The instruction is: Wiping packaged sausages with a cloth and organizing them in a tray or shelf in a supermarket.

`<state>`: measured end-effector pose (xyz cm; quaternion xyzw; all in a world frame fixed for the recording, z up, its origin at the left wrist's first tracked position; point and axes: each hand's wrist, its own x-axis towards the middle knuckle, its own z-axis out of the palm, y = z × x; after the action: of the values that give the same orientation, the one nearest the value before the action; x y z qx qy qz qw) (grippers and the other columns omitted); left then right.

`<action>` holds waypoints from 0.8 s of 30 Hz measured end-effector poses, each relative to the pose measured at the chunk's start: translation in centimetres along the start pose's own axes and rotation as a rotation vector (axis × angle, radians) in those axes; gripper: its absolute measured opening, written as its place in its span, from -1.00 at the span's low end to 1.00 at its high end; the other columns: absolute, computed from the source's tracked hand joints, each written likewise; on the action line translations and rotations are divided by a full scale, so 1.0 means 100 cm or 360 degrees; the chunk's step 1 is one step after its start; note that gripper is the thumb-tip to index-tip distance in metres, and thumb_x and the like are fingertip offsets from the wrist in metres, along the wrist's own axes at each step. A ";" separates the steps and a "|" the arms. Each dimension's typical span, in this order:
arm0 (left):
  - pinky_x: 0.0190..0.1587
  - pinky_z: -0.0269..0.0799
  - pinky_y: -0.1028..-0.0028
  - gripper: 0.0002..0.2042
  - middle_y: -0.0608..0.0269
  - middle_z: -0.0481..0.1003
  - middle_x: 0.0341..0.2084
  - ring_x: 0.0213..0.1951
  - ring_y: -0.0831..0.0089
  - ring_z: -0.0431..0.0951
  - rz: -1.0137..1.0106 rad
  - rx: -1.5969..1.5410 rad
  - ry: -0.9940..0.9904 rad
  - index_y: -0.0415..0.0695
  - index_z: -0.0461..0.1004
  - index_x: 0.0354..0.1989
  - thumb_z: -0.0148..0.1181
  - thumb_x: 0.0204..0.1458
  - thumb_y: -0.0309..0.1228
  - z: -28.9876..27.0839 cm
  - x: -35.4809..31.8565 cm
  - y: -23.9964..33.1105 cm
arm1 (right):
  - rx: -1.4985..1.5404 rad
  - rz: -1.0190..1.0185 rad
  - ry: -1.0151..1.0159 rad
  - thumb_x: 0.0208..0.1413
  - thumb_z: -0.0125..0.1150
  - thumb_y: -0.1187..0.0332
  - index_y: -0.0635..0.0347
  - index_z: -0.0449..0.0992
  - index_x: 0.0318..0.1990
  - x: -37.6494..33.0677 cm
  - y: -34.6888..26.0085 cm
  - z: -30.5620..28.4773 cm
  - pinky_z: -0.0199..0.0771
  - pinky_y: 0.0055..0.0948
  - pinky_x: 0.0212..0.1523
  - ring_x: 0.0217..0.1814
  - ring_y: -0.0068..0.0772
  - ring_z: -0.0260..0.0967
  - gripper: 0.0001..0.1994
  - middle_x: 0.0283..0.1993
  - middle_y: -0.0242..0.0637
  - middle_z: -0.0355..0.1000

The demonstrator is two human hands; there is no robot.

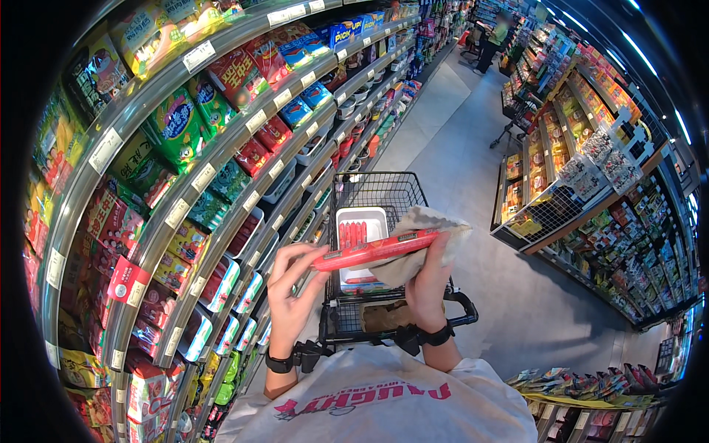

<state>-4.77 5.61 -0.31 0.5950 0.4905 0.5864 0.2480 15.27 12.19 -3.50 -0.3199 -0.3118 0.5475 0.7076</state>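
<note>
A long, slim red packet (363,253) is held up level over a shopping cart (378,193). At its left end my left hand (289,292) pinches it between thumb and fingers. My right hand (427,288) grips the other end, together with a pale grey-beige cloth (430,218) that hangs below and stands out behind the packet. Under my hands, a white tray (382,221) sits in the cart with several similar red packets (353,233) lying side by side. The packet and cloth cover part of the tray.
Tall shelves of snack bags (177,125) run close along my left. A brown object (387,316) lies at the cart's near end. To the right stand a display rack (554,162) and floor tiles (443,140); a person (493,46) is far down the aisle.
</note>
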 end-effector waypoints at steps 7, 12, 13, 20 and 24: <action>0.13 0.31 0.40 -0.70 0.13 0.43 -0.05 0.03 0.33 0.44 -0.0032 -0.0030 -0.0001 -0.32 0.54 0.00 0.24 0.07 -0.57 0.000 -0.001 -0.001 | -0.0290 -0.0159 -0.0184 0.39 -0.01 0.23 0.22 0.40 -0.02 0.006 -0.014 -0.002 0.34 -0.52 0.03 -0.03 -0.58 0.33 -0.76 -0.08 -0.32 0.42; 0.11 0.32 0.41 -0.72 0.12 0.43 -0.06 0.02 0.35 0.44 -0.0019 -0.0030 0.0003 -0.34 0.51 0.01 0.19 0.13 -0.54 0.000 -0.001 -0.006 | -0.0529 -0.0123 -0.0229 0.33 0.10 0.27 0.25 0.42 -0.02 0.002 -0.017 -0.008 0.39 -0.51 -0.06 -0.10 -0.57 0.37 -0.76 -0.11 -0.34 0.44; 0.09 0.33 0.42 -0.73 0.12 0.43 -0.07 0.02 0.36 0.44 -0.0020 -0.0065 0.0012 -0.34 0.50 0.01 0.16 0.16 -0.52 0.000 -0.001 -0.007 | -0.0643 -0.0114 -0.0237 0.30 0.14 0.29 0.27 0.44 -0.04 0.001 -0.018 -0.010 0.41 -0.50 -0.10 -0.15 -0.57 0.39 -0.76 -0.15 -0.36 0.46; 0.06 0.36 0.43 -0.77 0.14 0.48 -0.14 -0.07 0.38 0.49 -0.0234 -0.0318 0.0071 -0.30 0.45 -0.02 0.11 0.23 -0.42 0.002 -0.005 -0.011 | -0.1317 0.0117 -0.1337 0.15 0.32 0.23 0.25 0.49 -0.11 0.013 -0.046 -0.017 0.44 -0.45 -0.26 -0.36 -0.53 0.43 -0.70 -0.37 -0.27 0.52; -0.04 0.41 0.41 -0.80 0.13 0.50 -0.24 -0.18 0.34 0.53 -0.0106 0.0072 -0.0320 -0.27 0.46 -0.07 0.16 0.18 -0.45 -0.002 0.002 -0.013 | -0.1513 0.0313 -0.1947 0.19 0.28 0.14 0.23 0.45 -0.18 0.012 -0.038 -0.017 0.42 -0.35 -0.25 -0.41 -0.38 0.41 -0.68 -0.41 -0.27 0.48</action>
<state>-5.38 6.22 -1.28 0.6397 0.4957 0.5040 0.3018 19.09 12.42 -1.42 -0.2562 -0.8178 0.4945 0.1451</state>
